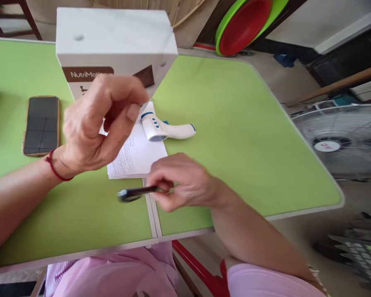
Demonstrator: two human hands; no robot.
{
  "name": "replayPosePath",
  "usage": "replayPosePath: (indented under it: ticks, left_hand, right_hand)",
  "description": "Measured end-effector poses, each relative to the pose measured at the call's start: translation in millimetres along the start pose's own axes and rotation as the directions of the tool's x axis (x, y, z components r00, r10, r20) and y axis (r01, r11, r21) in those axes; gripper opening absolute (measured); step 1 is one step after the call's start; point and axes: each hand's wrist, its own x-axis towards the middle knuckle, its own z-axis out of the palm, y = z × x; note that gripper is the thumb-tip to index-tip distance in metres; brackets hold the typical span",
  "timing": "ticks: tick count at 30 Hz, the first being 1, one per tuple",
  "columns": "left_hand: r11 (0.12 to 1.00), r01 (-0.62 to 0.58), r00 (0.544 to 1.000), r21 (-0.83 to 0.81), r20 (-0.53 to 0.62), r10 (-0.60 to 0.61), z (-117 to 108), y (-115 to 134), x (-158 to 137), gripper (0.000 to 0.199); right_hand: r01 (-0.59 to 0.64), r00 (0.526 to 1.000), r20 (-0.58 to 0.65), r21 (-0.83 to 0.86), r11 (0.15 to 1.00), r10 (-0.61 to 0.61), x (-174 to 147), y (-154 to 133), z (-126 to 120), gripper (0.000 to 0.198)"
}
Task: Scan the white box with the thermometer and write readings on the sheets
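Observation:
My right hand [181,183] is closed around a black pen [137,192], whose dark end points left above the table's front part. My left hand [102,123], with a red string at the wrist, is raised in front of a white box [117,33]. Its fingers are curled and the thumb lies close to the index finger; I cannot make out anything between them. Below and behind the hands lies a stack of paper [139,159] with handwriting, partly covered by the left hand. A white and blue infrared thermometer [168,128] rests on its right edge and the table.
A smartphone [41,126] lies left of my left hand on the green table [235,123]. A fan [336,140] stands beyond the table's right edge. Red and green basins [245,24] are at the back, and a red chair [200,268] is below the front edge.

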Motion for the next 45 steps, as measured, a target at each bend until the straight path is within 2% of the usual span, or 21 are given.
replayPosePath:
  ticks: [1,3,5,6,9,11,13,14,15,16,18,19,20,21,23,26,29,34,40,45]
  left_hand:
    - [1.000,-0.022,1.000,-0.004,-0.014,0.022,6.3,1.5,-0.6,0.030]
    - [0.998,0.029,0.999,-0.057,0.031,-0.027,17.4,-2.9,-1.4,0.023]
    - [0.996,0.086,0.977,-0.026,0.196,-0.079,25.3,-9.4,-2.7,0.022]
    - [0.997,0.064,0.956,0.049,0.283,-0.075,28.1,-10.5,-4.0,0.023]
    - [0.923,-0.180,0.845,0.341,0.534,-0.032,32.2,1.3,-9.5,0.021]
    - [0.867,-0.323,0.729,0.380,0.684,-0.029,32.5,18.1,-13.3,0.019]
    - [0.873,-0.334,0.602,0.356,0.793,-0.092,32.2,33.9,-16.5,0.028]
    - [0.879,-0.328,0.566,0.346,0.817,-0.110,32.3,39.5,-18.3,0.033]
    - [0.886,-0.338,0.555,0.318,0.828,-0.085,32.9,43.1,-20.8,0.036]
    - [0.894,-0.365,0.557,0.260,0.830,-0.014,34.0,44.9,-24.2,0.038]
    - [0.890,-0.448,0.561,0.083,0.802,0.207,37.7,44.3,-34.3,0.048]
    - [0.884,-0.467,0.552,0.005,0.783,0.288,39.9,42.9,-40.6,0.060]
    - [0.889,-0.457,0.547,-0.028,0.779,0.306,42.1,41.5,-47.1,0.077]
    - [0.902,-0.430,0.542,-0.020,0.794,0.276,44.1,40.3,-53.4,0.093]
    - [0.921,-0.388,0.513,0.028,0.837,0.191,46.8,39.3,-63.5,0.105]
    - [0.922,-0.382,0.477,0.066,0.868,0.135,47.7,40.1,-69.3,0.099]
    - [0.919,-0.388,0.486,0.067,0.862,0.142,46.7,41.1,-67.4,0.098]
    - [0.902,-0.424,0.492,0.085,0.857,0.150,44.6,41.4,-64.8,0.096]
    - [0.880,-0.463,0.488,0.109,0.860,0.150,43.9,42.4,-65.2,0.097]
    - [0.877,-0.468,0.462,0.109,0.876,0.138,43.9,43.2,-62.2,0.095]
  right_hand:
    - [-0.020,0.993,-0.113,0.105,0.994,0.031,0.2,4.0,-3.6,0.015]
    - [-0.055,0.936,-0.319,0.276,0.960,0.146,0.7,14.1,-5.2,0.016]
    - [-0.077,0.841,-0.459,0.421,0.904,0.286,2.1,25.0,0.6,0.015]
    - [-0.076,0.789,-0.506,0.482,0.873,0.348,3.2,30.0,5.2,0.013]
    - [-0.082,0.645,-0.582,0.592,0.802,0.495,7.7,39.7,17.0,0.003]
    - [-0.138,0.602,-0.556,0.635,0.760,0.573,10.7,41.3,17.6,0.013]
    - [-0.155,0.604,-0.506,0.683,0.714,0.616,13.2,40.4,11.8,0.023]
    - [-0.144,0.611,-0.493,0.701,0.699,0.620,14.2,39.7,7.8,0.029]
    - [-0.135,0.617,-0.485,0.710,0.691,0.620,14.9,39.3,4.1,0.034]
    - [-0.135,0.621,-0.482,0.711,0.690,0.618,15.2,39.2,1.4,0.038]
    - [-0.167,0.613,-0.483,0.695,0.700,0.626,14.6,40.1,0.6,0.044]
    - [-0.196,0.600,-0.486,0.680,0.706,0.635,13.7,40.8,2.7,0.045]
    - [-0.229,0.584,-0.492,0.663,0.712,0.645,12.6,41.7,6.1,0.045]
    - [-0.262,0.572,-0.495,0.645,0.718,0.654,11.4,42.4,10.4,0.043]
    - [-0.332,0.567,-0.499,0.590,0.736,0.656,9.4,43.5,19.5,0.031]
    - [-0.430,0.600,-0.505,0.451,0.782,0.620,8.5,44.6,30.0,0.011]
    - [-0.468,0.620,-0.520,0.356,0.809,0.587,9.8,46.3,34.8,0.005]
    - [-0.473,0.631,-0.556,0.276,0.837,0.540,11.2,48.1,36.2,0.008]
    - [-0.465,0.706,-0.519,0.174,0.868,0.482,8.1,49.0,35.6,0.011]
    - [-0.448,0.735,-0.494,0.162,0.880,0.465,7.0,49.6,35.7,0.013]
